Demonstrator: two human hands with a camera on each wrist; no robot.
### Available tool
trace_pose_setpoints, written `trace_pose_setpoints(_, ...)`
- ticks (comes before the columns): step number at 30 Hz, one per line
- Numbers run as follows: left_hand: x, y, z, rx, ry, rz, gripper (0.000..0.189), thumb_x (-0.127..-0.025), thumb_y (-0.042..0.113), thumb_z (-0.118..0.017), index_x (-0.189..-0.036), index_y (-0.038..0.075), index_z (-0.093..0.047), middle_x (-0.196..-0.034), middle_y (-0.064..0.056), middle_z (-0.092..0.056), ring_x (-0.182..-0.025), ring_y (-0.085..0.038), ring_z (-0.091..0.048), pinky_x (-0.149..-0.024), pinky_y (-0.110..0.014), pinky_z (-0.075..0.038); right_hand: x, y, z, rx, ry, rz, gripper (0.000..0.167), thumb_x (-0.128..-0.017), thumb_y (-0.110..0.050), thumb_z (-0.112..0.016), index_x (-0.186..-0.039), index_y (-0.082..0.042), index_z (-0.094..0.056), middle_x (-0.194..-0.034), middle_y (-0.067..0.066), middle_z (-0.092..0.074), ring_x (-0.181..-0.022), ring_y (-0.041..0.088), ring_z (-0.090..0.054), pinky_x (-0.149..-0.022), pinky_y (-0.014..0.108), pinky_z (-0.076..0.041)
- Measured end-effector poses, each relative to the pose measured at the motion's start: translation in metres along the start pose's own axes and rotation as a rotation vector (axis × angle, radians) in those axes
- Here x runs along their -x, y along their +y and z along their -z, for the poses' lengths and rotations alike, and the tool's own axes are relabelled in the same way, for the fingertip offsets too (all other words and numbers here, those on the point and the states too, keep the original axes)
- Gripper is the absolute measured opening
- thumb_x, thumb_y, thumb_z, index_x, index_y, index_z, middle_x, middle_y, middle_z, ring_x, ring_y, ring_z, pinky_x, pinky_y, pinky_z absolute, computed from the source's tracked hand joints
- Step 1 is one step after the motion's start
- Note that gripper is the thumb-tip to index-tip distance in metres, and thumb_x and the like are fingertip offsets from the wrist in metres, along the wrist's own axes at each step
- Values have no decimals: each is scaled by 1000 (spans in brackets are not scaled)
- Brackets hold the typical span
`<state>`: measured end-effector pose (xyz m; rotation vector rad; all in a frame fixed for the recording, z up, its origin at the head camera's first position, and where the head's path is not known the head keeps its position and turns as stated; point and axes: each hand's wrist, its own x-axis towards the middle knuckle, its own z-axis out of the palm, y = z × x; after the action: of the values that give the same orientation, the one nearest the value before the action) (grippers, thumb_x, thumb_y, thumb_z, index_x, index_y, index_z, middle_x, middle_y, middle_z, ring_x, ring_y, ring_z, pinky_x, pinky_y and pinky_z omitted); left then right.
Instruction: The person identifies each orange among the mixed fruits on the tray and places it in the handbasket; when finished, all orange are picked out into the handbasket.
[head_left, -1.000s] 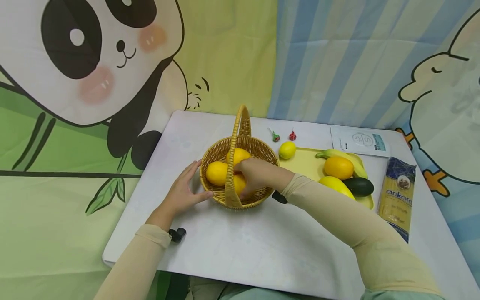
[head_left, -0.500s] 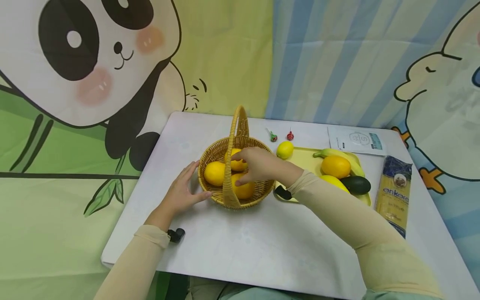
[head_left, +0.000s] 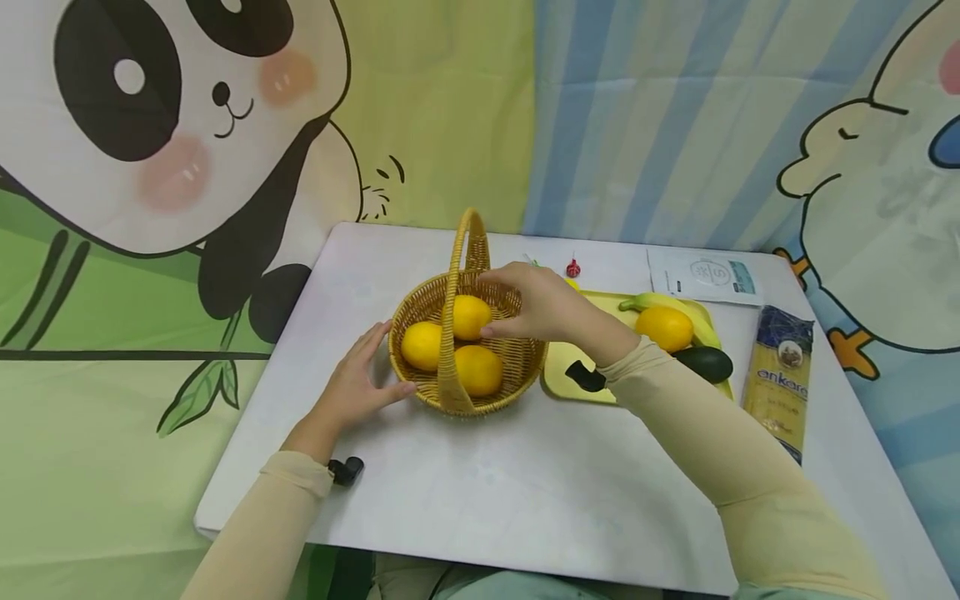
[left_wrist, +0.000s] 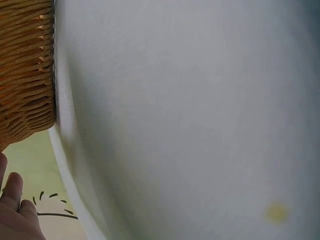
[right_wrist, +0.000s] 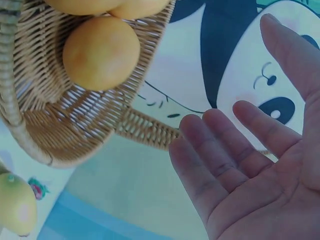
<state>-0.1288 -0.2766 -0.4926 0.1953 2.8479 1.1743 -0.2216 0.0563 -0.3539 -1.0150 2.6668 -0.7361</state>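
Note:
A wicker basket (head_left: 534, 367) with a tall arched handle (head_left: 448, 367) stands upright on the table. Inside lie three yellow-orange fruits: one at the left (head_left: 422, 346), one at the back (head_left: 472, 317) and one in front (head_left: 478, 371). My left hand (head_left: 352, 387) rests at the basket's left side, thumb spread apart from the fingers. Above the basket's right rim hovers my right hand (head_left: 547, 308), fingers extended and palm bare. The right wrist view shows that hand (right_wrist: 250, 185) apart from the nearest fruit (right_wrist: 101, 53).
A yellow tray (head_left: 558, 375) right of the basket bears a banana (head_left: 705, 321), an orange-yellow fruit (head_left: 664, 328) and a dark green oval (head_left: 705, 364). Beyond are a pasta packet (head_left: 780, 375), a white pouch (head_left: 705, 275) and a red lollipop (head_left: 573, 268). A lemon (right_wrist: 17, 205) is mostly hidden from the head view.
My right hand has let go of the front fruit, leaving it in the basket, and has risen up and to the right. The left hand stays at the basket's side.

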Motion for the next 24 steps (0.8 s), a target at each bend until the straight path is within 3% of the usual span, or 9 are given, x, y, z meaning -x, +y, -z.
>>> trace_pose_setpoints(4,1,2,1,6,-5,-2,116,-76,55,-90,-168,32,-23,-175,-11,-22,-162,-36,-21,-127,-68,-24,6,0,8,-40,44,7,81,-84,-46,-87,-152,-18,-55,-149,4,-61,-129,25,-62,-109,46,-54)
trace_pose_setpoints(16,1,-1,1,-4,-8,5,116,-77,57,-89,-168,34,-21,-176,-11,-21,-162,-39,-20,-126,-71,-23,27,5,27,-140,180,4,81,-84,-37,-89,-154,-18,-53,-153,3,-56,-131,23,-62,-110,41,-55)
trace_pose_setpoints(24,1,-1,2,-9,-9,0,117,-77,56,-90,-168,33,-21,-176,-11,-21,-162,-40,-20,-126,-71,-24,43,7,39,-141,220,-24,82,-84,-36,-89,-155,-20,-51,-153,4,-56,-133,24,-60,-112,46,-53)
